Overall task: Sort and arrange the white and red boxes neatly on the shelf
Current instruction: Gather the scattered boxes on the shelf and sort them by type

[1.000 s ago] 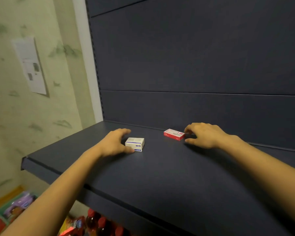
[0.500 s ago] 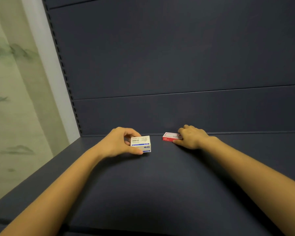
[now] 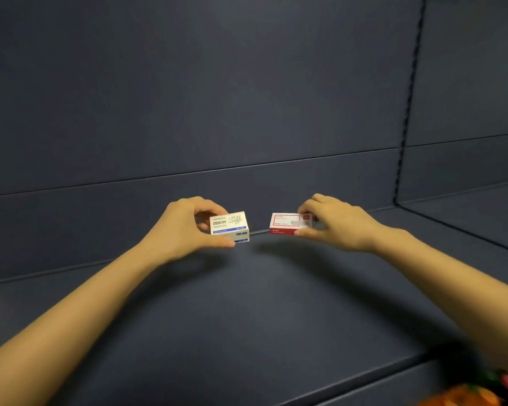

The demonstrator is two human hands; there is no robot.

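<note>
left hand [image 3: 185, 230] grips white box [image 3: 230, 227] | right hand [image 3: 335, 224] grips red box [image 3: 289, 224] | boxes apart, near shelf [image 3: 247, 317] back edge

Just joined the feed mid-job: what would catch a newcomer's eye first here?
Two small boxes stand out against the dark shelf. The white box, which has blue print, is in the left hand's grip, and the red box is pinched by the right hand. They sit side by side with a gap between them, near the back panel. A blurred orange object pokes in at the bottom right corner.
</note>
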